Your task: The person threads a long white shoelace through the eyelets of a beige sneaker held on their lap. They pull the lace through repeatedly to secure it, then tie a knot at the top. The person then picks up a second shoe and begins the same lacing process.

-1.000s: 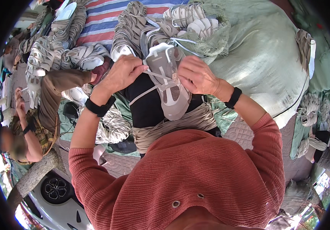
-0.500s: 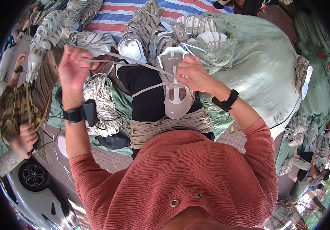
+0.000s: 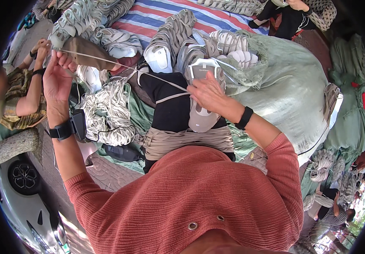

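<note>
A grey-beige shoe upper (image 3: 202,122) lies toe toward me over my black-clad lap. My right hand (image 3: 208,94) is closed over its middle, fingertips at its left edge; what lies under the fingers is partly hidden. From there a thin beige shoelace (image 3: 172,84) runs taut up to the left. My left hand (image 3: 58,78), raised far left, pinches its far part between thumb and fingers. Another length of lace leaves the upper's left side and lies across the black cloth. Many beige laces (image 3: 186,139) stretch across my lap in a band.
A heap of white laces (image 3: 106,114) lies left of my lap. Beyond it stand rows of stacked shoe uppers (image 3: 172,36) on a striped sheet (image 3: 144,17). A large pale green sack (image 3: 284,97) bulges at right. Other people sit close at left and far right.
My left hand has moved farther left and drawn the lace out longer and tighter. My right hand has shifted from pinching the lace above the upper to lying across it. The view has shifted slightly.
</note>
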